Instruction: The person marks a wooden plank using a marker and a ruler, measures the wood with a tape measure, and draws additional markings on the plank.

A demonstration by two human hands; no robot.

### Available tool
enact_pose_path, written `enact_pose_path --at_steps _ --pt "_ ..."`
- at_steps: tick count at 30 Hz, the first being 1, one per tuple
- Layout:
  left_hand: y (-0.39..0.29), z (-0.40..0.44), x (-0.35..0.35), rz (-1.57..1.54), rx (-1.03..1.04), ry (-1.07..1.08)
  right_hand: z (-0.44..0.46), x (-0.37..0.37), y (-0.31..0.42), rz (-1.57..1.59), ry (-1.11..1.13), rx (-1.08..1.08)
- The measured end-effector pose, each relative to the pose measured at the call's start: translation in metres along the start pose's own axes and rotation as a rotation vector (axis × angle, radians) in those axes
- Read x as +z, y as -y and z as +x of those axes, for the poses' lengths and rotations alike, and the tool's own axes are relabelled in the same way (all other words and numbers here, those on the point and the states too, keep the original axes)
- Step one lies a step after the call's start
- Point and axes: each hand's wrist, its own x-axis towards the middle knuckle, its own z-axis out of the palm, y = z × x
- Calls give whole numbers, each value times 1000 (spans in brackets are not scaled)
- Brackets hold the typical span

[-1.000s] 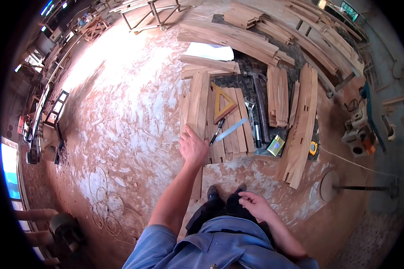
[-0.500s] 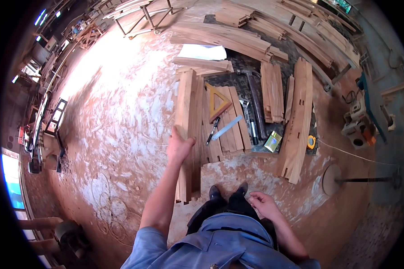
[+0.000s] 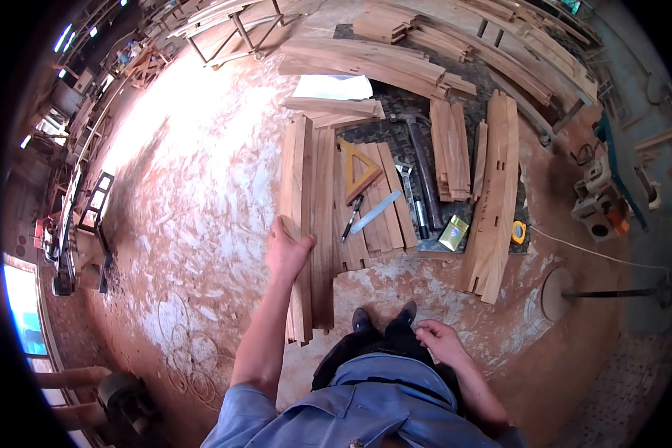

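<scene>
My left hand (image 3: 287, 250) is wrapped round a long wooden board (image 3: 297, 179) at the left edge of the laid-out timber. Beside that board lie more long planks (image 3: 322, 201). To their right, a yellow set square (image 3: 360, 173), a black pen (image 3: 352, 218) and a steel ruler (image 3: 376, 211) rest on shorter wooden pieces (image 3: 383, 237). My right hand (image 3: 439, 340) hangs near my body, away from the wood, with its fingers curled; whether anything small is in them is hidden.
A hammer (image 3: 422, 153), a wrench (image 3: 406, 183), a green-gold box (image 3: 454, 233) and a yellow tape measure (image 3: 518, 232) lie to the right. A slotted board (image 3: 495, 194) is nearby. A machine (image 3: 597, 198) stands far right. My shoes (image 3: 361, 319) are below.
My left hand has moved left, now gripping the board, which has shifted left and turned to show its edge. The camera view has shifted slightly. My right hand stays near my body.
</scene>
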Motion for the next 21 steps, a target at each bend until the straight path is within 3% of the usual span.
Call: enact_pose_path --at_steps 21 --pt "-39 -11 55 172 77 -138 1 -18 -9 8 -53 -21"
